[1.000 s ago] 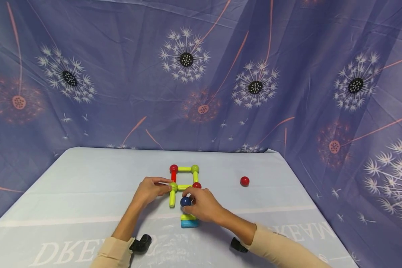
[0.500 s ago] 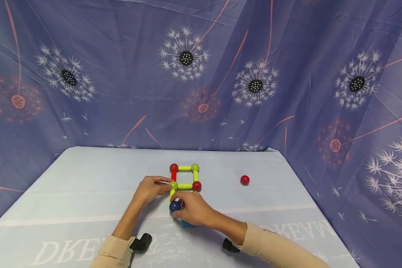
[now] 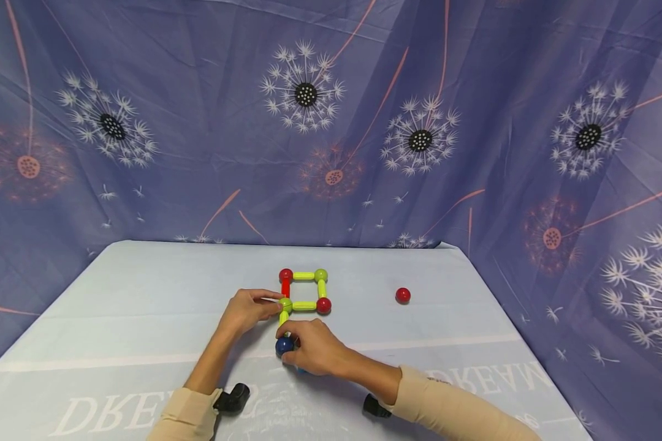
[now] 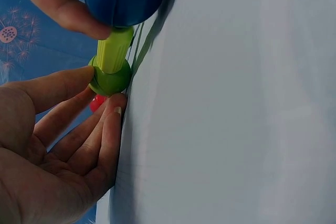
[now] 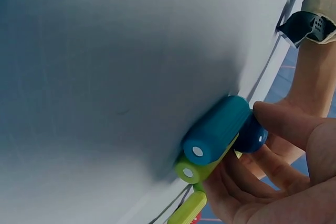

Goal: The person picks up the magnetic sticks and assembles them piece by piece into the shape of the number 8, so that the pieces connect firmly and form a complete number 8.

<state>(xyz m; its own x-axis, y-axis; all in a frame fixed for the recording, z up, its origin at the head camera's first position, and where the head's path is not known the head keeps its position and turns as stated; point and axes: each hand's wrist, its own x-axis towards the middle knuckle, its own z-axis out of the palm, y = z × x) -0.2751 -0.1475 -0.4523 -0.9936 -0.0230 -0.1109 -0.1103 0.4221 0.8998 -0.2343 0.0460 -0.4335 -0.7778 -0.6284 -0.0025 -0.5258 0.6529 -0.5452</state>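
Note:
A flat square of magnetic rods and balls lies on the table, with a red rod on its left side. My left hand pinches the green ball at its near left corner. From that ball a yellow-green rod runs toward me. My right hand holds a blue ball between thumb and fingers at the rod's near end; in the left wrist view the two appear to touch. Beside the right fingers lie a blue rod and another yellow-green rod, mostly hidden in the head view.
A loose red ball sits to the right of the square. The square's other corners are a red ball, a green ball and a red ball. A patterned curtain hangs behind the pale-covered table.
My right hand has carried the blue ball left and slightly toward me, to the near end of the yellow-green rod. The left hand has kept its place on the green ball.

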